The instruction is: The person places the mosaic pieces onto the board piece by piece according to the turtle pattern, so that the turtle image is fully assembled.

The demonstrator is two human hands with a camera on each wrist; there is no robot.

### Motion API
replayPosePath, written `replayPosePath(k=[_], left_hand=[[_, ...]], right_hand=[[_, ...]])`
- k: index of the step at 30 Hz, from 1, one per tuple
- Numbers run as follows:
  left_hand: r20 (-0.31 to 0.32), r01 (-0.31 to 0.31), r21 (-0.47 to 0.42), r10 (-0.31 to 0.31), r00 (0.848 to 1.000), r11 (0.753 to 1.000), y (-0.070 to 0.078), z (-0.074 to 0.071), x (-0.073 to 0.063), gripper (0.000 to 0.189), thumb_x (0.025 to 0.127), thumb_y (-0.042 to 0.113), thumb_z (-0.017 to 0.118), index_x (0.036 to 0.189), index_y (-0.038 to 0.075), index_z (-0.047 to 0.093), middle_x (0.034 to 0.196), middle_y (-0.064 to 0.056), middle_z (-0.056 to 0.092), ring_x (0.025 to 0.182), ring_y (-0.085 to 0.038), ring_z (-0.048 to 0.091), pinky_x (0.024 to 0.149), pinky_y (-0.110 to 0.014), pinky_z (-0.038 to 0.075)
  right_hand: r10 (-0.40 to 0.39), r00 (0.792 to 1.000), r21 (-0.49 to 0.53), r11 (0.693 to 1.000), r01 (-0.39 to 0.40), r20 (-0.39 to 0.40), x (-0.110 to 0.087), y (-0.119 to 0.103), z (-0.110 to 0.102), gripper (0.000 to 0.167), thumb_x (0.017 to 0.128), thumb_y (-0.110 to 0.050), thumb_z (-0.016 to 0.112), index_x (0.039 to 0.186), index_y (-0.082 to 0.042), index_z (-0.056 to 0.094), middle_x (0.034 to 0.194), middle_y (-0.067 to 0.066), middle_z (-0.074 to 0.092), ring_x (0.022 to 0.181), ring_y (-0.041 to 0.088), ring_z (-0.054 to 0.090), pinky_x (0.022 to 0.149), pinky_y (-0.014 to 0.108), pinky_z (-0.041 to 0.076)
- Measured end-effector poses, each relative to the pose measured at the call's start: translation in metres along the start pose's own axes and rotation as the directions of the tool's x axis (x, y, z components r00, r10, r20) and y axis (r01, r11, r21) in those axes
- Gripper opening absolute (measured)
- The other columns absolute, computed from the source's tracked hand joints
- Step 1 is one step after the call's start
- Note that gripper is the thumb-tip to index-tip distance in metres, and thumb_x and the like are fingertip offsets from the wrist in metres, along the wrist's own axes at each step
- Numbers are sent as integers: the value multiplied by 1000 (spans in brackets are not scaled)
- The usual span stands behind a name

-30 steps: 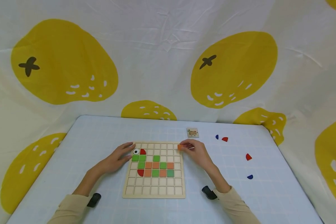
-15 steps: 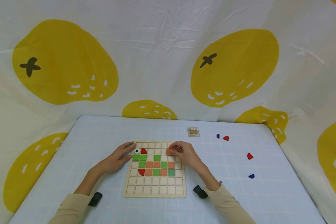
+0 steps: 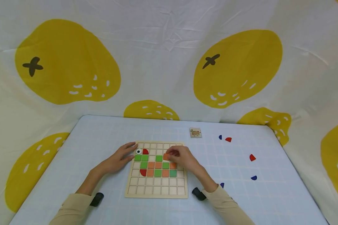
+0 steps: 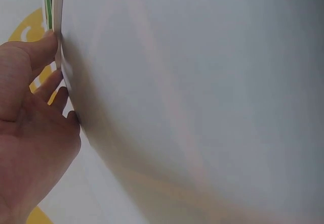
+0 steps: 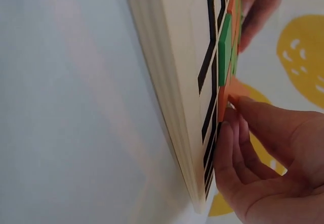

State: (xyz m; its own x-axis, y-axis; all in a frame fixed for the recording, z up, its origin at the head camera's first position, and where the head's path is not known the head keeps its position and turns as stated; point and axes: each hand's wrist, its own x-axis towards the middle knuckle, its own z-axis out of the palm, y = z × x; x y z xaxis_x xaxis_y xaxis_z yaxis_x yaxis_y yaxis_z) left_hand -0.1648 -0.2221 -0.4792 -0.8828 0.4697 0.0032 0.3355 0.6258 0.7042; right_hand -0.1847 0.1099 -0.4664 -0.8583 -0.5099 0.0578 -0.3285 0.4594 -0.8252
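A wooden grid board (image 3: 147,190) lies on the table with green, orange and red pieces and a white-and-black eye disc (image 3: 139,151) in its cells. My right hand (image 3: 183,157) pinches an orange square tile (image 3: 166,157) between thumb and fingertips, low over the board, just right of a lone green square (image 3: 159,158). In the right wrist view the pinched orange tile (image 5: 237,88) is partly covered by the fingertips. At the board's upper left edge rests my left hand (image 3: 119,160), fingers extended. The left wrist view shows its thumb (image 4: 44,49) against the board's side.
Behind the board lies a small picture card (image 3: 195,132). To the right are a blue piece (image 3: 220,137), a red quarter-round piece (image 3: 228,139), another red one (image 3: 252,157) and a blue half-round (image 3: 253,177). One more blue piece (image 3: 222,185) sits beside the right sleeve.
My right hand has carried the orange tile from the board's upper right corner leftward and then toward me, down to the row of the lone green square. My left hand stays at the edge.
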Motion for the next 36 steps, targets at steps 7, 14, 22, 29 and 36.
replayPosePath(k=[7, 14, 22, 29, 36], left_hand=[[-4, 7, 6, -7, 1000, 1000, 2, 0, 0, 53, 106, 8, 57, 154, -5, 40, 160, -29, 30, 148, -52, 24, 116, -68, 24], [-10, 2, 8, -2, 1000, 1000, -1, 1, 0, 53, 106, 10, 57, 155, -4, 40, 161, -29, 30, 148, -52, 25, 116, -69, 24], [-8, 7, 1, -7, 1000, 1000, -3, 2, 0, 53, 106, 12, 57, 155, -2, 41, 161, -27, 31, 148, -51, 24, 116, -68, 25], [-8, 10, 7, -10, 1000, 1000, -6, 3, -1, 54, 107, 13, 57, 156, -1, 40, 162, -26, 30, 148, -51, 24, 116, -68, 24], [2, 15, 4, -15, 1000, 1000, -7, 4, -1, 55, 107, 14, 56, 156, -1, 39, 162, -26, 28, 149, -49, 23, 117, -67, 24]], right_hand=[[-2, 999, -29, 1000, 3, 47, 0, -1, -1, 9, 98, -5, 69, 104, -2, 75, 90, 2, 70, 81, 14, 63, 73, 23, 53], [1, 1000, -60, 998, 1, 28, 0, -3, 1, 10, 97, -1, 70, 103, -1, 77, 96, 5, 71, 84, 16, 65, 75, 25, 54], [-15, 998, -66, 998, 18, 55, -2, -3, -5, 10, 99, -6, 68, 105, -1, 74, 98, 5, 71, 87, 16, 65, 79, 27, 55], [-30, 999, -89, 996, 31, 12, -8, 3, -18, 12, 99, -3, 67, 109, 2, 72, 98, 6, 71, 89, 17, 65, 80, 29, 56], [-15, 998, -119, 993, 8, -55, -15, 13, -35, 13, 98, -6, 69, 109, 0, 73, 101, 4, 72, 91, 17, 67, 82, 30, 58]])
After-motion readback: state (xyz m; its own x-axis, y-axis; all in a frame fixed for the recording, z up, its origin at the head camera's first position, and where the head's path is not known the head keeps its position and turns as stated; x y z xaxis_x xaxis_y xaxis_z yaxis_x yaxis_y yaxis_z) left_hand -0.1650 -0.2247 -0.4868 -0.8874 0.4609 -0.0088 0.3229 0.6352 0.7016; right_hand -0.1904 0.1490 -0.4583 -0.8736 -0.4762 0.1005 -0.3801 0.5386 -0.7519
